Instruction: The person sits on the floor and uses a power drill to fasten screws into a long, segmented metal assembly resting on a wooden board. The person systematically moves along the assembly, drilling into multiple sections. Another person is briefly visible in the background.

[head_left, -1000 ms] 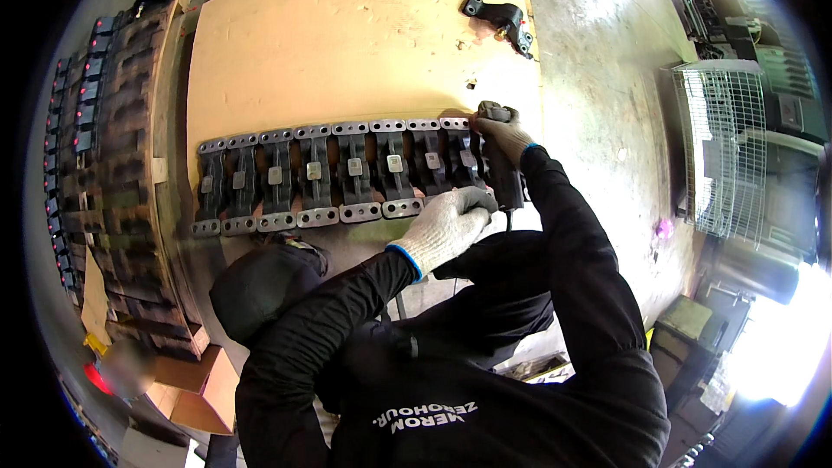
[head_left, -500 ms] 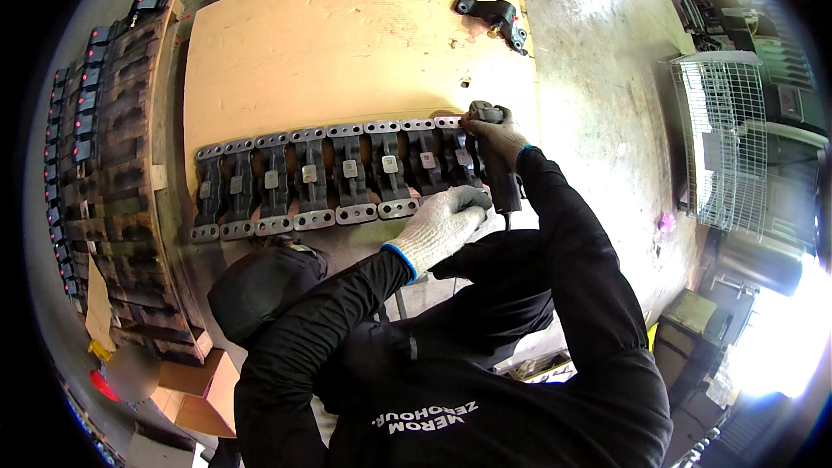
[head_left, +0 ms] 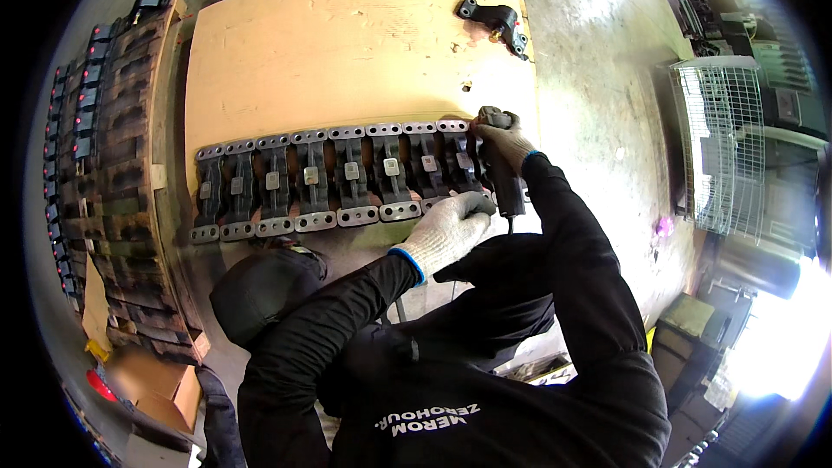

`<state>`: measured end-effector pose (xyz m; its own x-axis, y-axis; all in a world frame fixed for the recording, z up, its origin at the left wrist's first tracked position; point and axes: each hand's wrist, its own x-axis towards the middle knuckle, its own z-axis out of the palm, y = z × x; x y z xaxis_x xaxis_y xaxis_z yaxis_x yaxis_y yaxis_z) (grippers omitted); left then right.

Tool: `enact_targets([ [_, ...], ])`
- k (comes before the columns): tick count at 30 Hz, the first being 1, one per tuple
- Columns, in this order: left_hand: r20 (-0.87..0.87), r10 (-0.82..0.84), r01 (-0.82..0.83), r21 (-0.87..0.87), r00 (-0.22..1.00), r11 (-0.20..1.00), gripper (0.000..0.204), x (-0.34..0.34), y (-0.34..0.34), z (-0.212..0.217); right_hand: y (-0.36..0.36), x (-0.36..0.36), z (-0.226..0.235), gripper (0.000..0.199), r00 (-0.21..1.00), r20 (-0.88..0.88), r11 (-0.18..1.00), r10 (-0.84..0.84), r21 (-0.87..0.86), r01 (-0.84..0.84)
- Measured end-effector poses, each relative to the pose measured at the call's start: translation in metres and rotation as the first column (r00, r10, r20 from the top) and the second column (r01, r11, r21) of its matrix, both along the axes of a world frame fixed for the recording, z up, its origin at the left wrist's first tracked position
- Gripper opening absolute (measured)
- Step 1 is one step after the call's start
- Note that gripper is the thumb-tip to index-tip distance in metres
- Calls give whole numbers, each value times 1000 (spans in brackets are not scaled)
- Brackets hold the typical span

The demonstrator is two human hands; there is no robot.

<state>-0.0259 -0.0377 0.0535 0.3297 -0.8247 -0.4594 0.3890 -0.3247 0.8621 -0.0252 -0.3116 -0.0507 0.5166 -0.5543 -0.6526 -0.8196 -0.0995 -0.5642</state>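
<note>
My gloved right hand (head_left: 508,140) is closed round a dark pistol-shaped power driver (head_left: 506,186), its thin bit pointing toward me. The driver is at the right end of a row of dark metal brackets (head_left: 351,171), which have drilled plates at both ends and a small pale label in the middle. My left hand (head_left: 452,227), in a white knit glove with dark fingertips, is at the near end of the rightmost brackets. Its fingers are curled and pressed together; whatever is in them is hidden.
The brackets lie on a tan board (head_left: 347,52), with a single bracket (head_left: 494,22) at its far right corner. Left stands a wooden pallet (head_left: 121,173) with several dark parts. A cardboard box (head_left: 169,394) is at lower left, a wire cage (head_left: 719,139) at right.
Both hands have shifted slightly right and nearer, the driver moving along with the right hand. At lower left, a dark-clothed limb now shows beside the cardboard box. The row of brackets looks unchanged.
</note>
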Motion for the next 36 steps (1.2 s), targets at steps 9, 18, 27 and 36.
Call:
enact_targets([
  [9,52,-9,7,43,999,999,30,5,2,1,-8,-6,7,109,1000,4,999,-31,35,31],
  [18,36,-7,6,27,999,1000,31,-4,-2,-9,-27,-12,-11,105,998,23,998,-52,36,51],
  [27,39,14,-14,-5,999,1000,32,0,-2,-5,-32,-2,-2,105,996,-22,996,-83,-35,82],
  [36,82,117,-114,-47,990,992,26,-5,-4,-3,-21,7,-3,103,996,-91,1000,23,10,-22],
])
